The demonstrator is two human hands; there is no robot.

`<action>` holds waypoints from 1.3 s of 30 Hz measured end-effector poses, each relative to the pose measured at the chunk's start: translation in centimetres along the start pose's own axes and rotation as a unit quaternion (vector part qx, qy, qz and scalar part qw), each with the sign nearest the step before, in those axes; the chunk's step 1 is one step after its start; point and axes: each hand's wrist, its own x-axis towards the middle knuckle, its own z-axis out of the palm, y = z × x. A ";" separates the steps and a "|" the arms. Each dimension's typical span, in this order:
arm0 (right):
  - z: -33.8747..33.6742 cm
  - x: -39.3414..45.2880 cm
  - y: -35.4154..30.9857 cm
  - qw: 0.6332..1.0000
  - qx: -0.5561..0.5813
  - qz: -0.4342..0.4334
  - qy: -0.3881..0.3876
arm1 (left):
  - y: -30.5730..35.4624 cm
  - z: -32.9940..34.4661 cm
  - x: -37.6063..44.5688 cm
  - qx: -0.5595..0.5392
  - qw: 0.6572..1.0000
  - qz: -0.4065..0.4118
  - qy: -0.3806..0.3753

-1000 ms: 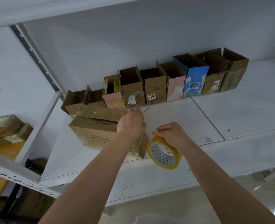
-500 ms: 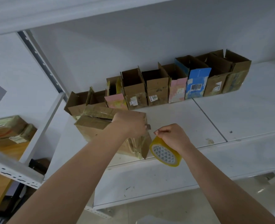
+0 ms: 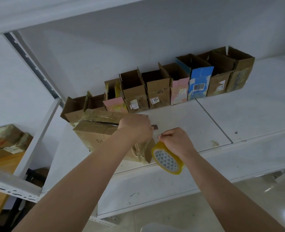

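We curled the fingers of our left hand (image 3: 135, 130) over the taped carton (image 3: 95, 133); at three o'clock our right hand (image 3: 176, 141) clamped the tape roll (image 3: 167, 161). A box (image 3: 158, 91) at twelve read "351".

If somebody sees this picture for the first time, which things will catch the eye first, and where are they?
First come two bare arms at the white shelf: the left hand lies on the end of a taped cardboard box, and the right hand holds a roll of yellow tape beside it. Behind them, a row of open cartons lines the shelf's back, where a blue carton stands out.
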 end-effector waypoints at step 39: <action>-2.3 -1.2 4.6 0.997 0.068 0.001 0.032 | -1.3 4.6 0.6 -0.122 0.979 -0.132 0.100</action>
